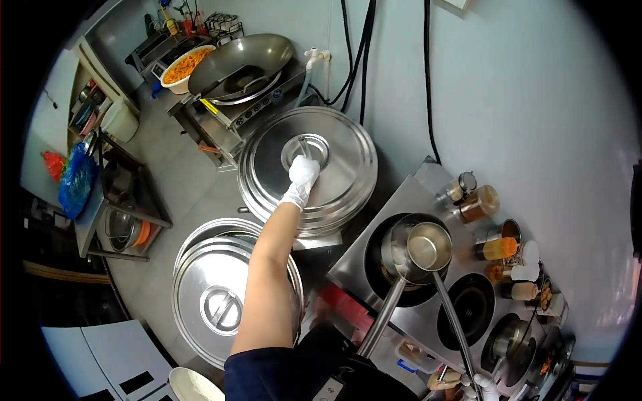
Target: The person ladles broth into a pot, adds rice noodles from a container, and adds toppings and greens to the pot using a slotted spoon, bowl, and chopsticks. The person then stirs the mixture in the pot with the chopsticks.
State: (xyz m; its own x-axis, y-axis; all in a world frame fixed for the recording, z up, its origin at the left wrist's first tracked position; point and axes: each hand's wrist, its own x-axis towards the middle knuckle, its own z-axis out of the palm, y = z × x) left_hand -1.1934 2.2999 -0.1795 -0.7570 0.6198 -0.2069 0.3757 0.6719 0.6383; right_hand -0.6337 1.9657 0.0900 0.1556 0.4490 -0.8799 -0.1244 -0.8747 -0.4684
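My left hand point(304, 172), in a white glove, has its fingers closed round the handle of a big round steel lid point(348, 154) on a large pot. At the bottom right edge, my right hand point(487, 386), also gloved, is closed on the long handle of a small steel ladle point(429, 246). That ladle's bowl overlaps a larger steel saucepan point(394, 248), whose handle runs down toward my body. Both are above a black pan point(374, 281) on the steel counter. A second lidded steel pot point(194, 274) stands below my left forearm.
A large wok point(267, 53) sits on a stove at the back, beside a basin of orange food point(184, 70). Seasoning jars point(498, 248) line the wall at right. A metal rack point(93, 214) with a blue bag stands left. Black cables hang down the wall.
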